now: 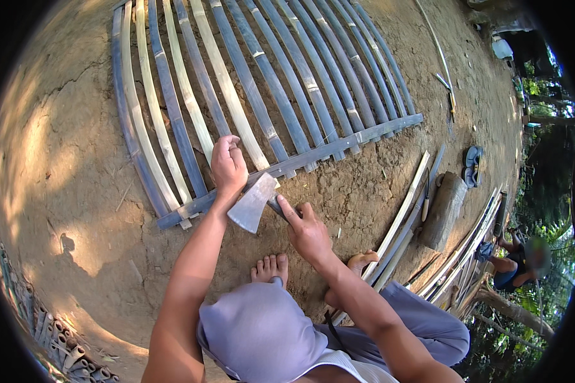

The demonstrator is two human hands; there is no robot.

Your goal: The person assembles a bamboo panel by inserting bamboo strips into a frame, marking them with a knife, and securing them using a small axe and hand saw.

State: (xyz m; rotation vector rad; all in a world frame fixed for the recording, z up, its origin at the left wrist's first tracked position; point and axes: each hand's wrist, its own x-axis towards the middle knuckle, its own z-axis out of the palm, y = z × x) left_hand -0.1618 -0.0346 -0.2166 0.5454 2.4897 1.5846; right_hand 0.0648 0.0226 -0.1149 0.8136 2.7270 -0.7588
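Fingers (pixel 287 209) of the right hand (pixel 314 239) were closed round the short dark handle of a hatchet (pixel 252 204), the index finger stretched out toward the head and the rest curled under, though how tightly they gripped could not be told. The hatchet hung in front of the squatting person, its broad grey blade turned toward the lower left, just beside the left forearm and near the lower edge of a bamboo slat panel (pixel 259 102). Most of its weight looked to sit in the steel head, so it would likely tip forward in a loose grip — the handle was the place to hold it, with fingers clear of the flared edge. Left-hand fingers were bent inward, half closed, over the lower end of one slat; whether the left hand (pixel 229 169) pinched that slat or merely rested there could not be made out. The split bamboo seemed light and stiff but springy, probably smooth enough to slide under a palm, with edges that might splinter; a hold on the crossbar (pixel 351 142), where the slats met it, looked surer than one on a single strip. Beyond the panel, loose bamboo strips (pixel 397 214) lay on the bare earth (pixel 64 166) to the right, next to a short log (pixel 446 207) and a pair of sandals (pixel 472 166). Farther right was another person (pixel 506 268) — and at the lower left, a pile of cut bamboo tubes (pixel 75 355).
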